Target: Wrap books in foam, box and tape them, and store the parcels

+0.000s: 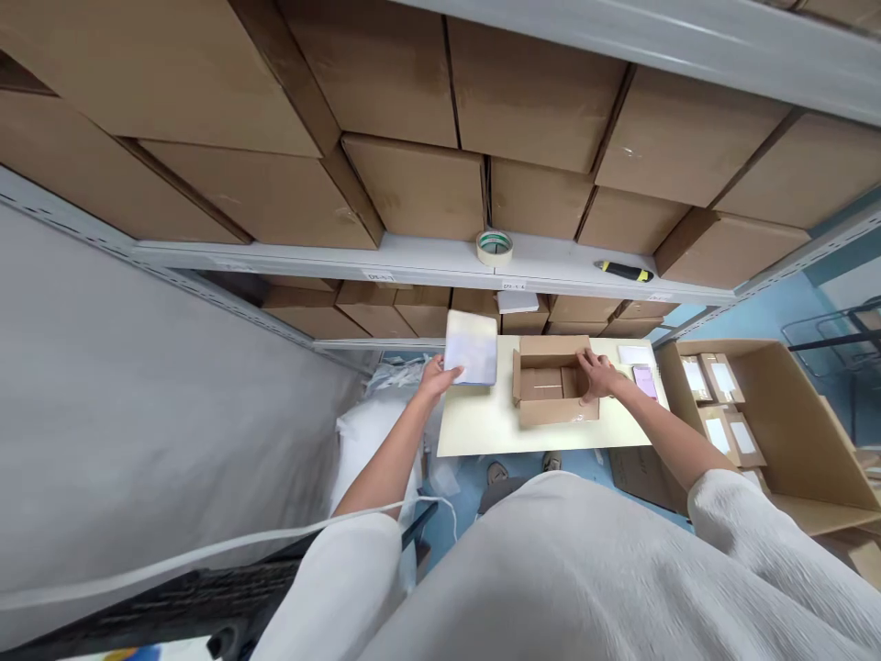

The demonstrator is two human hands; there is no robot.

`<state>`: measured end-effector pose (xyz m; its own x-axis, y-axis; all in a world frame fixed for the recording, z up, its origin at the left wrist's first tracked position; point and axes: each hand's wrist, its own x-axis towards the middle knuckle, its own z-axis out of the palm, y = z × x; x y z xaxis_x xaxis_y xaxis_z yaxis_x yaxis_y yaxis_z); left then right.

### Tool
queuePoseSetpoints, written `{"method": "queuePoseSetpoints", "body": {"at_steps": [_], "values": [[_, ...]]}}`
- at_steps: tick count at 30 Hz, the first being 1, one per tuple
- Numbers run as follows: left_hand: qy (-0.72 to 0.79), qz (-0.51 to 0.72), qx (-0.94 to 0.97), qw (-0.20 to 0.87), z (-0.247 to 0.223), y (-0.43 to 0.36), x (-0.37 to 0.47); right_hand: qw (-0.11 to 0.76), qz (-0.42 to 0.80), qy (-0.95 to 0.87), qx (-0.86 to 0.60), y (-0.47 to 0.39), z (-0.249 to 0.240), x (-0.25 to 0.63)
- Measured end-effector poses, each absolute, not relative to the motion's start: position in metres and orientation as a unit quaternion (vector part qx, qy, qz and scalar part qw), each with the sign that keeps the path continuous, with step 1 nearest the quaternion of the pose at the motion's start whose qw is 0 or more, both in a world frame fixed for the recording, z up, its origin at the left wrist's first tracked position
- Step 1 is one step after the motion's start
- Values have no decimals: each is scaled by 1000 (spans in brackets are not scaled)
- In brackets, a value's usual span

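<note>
My left hand point(433, 378) grips a pale, whitish flat box point(471, 347) by its lower left side, thumb across its face. It is raised at the left part of the table, apart from the carton. An open cardboard box point(559, 412) lies on the cream tabletop point(474, 431) with its flaps folded out. Nothing but bare cardboard shows inside it. At its right end, my right hand point(597, 374) grasps the wall, the fingers over the edge and the thumb lower down.
A phone point(645, 381) and a white sheet point(633, 354) lie at the table's right. A large carton point(798, 422) with several labelled boxes stands beyond. On the shelf ahead sit a tape roll point(494, 247) and a yellow-black cutter point(623, 271). A white cable point(275, 535) crosses my left arm.
</note>
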<state>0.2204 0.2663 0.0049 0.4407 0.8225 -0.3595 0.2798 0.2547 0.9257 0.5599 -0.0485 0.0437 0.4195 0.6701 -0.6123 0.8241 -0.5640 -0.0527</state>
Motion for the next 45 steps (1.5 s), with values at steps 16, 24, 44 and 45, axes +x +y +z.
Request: {"method": "queuePoseSetpoints", "body": {"at_steps": [16,24,44,45], "values": [[232,143,904,330,179,191,307,-13,-258,505,824,-65,23,575],[219,-58,930,290,119,177,363,-173,-251,455,837,-102,15,576],[376,172,850,325,51,181,323,-417,-142,266,858,-110,8,601],[406,190,826,340,46,182,317,-446,-176,229,847,-110,8,603]]}}
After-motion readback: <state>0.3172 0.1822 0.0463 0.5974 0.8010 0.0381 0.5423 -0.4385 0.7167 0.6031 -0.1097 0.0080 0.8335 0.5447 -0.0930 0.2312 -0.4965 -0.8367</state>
